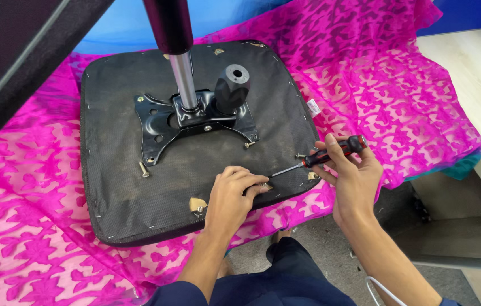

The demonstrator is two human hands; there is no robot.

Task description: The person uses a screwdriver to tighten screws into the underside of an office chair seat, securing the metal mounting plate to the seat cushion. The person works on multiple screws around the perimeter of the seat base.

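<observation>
- Upturned black chair seat [138, 192], centre frame, on pink patterned cloth [399, 85]; we saw its metal mounting plate [161, 122] and gas-lift column [181, 62] at upper centre.
- Our left hand [232, 195] pinched a small fastener at the seat's lower edge.
- Our right hand [351, 170] gripped a red-and-black screwdriver [322, 157], tip at that fastener.
- Loose bolt [145, 169] lay left of centre.

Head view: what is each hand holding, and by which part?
Right hand grips the red-and-black-handled screwdriver by its handle; left hand pinches something unclear at its tip.
</observation>
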